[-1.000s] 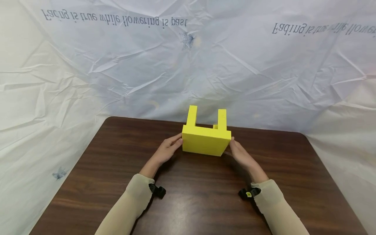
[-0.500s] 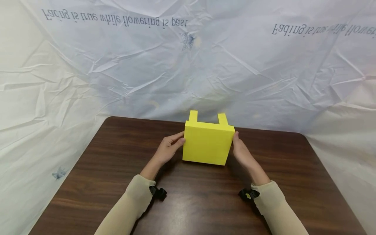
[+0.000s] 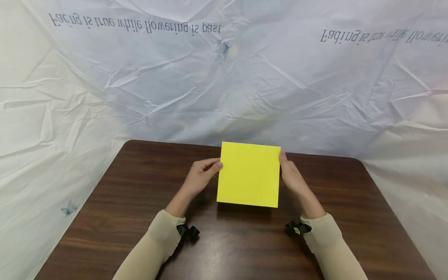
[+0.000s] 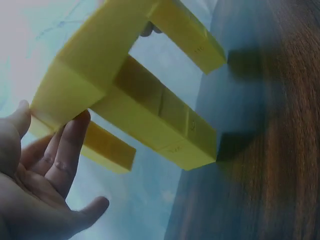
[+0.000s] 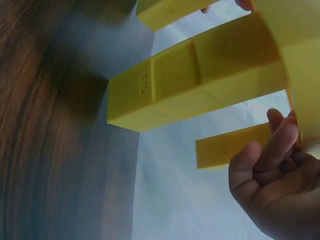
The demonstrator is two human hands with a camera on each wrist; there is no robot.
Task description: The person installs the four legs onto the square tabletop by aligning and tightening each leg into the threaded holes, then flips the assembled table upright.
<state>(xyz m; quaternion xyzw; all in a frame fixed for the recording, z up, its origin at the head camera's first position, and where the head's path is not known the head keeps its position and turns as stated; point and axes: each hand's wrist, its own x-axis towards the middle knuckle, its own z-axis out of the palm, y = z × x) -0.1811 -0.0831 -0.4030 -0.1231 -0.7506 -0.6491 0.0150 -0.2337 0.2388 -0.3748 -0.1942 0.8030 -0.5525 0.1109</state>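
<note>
A small yellow stool-like block piece (image 3: 249, 174) is held up between both hands. Its flat square top faces the head camera and hides its legs there. From the left wrist, several square legs (image 4: 170, 125) show, pointing toward the table with dark shadows beside their ends. Faint raised digits mark a leg (image 5: 175, 82) in the right wrist view. My left hand (image 3: 198, 177) pinches the left edge, thumb at the front of the panel and fingers behind. On the opposite edge, my right hand (image 3: 294, 179) grips with its thumb along the side and curled fingers underneath.
The dark wood-grain table (image 3: 224, 249) lies below, its far edge close to a white printed sheet (image 3: 168, 77) that hangs behind and at both sides. Black wrist straps with small cameras (image 3: 189, 232) sit at the sleeve cuffs.
The yellow piece has tipped so its square top now faces the head camera. The legs that stuck out at the back have swung down out of sight. Both hands stay at its sides.
</note>
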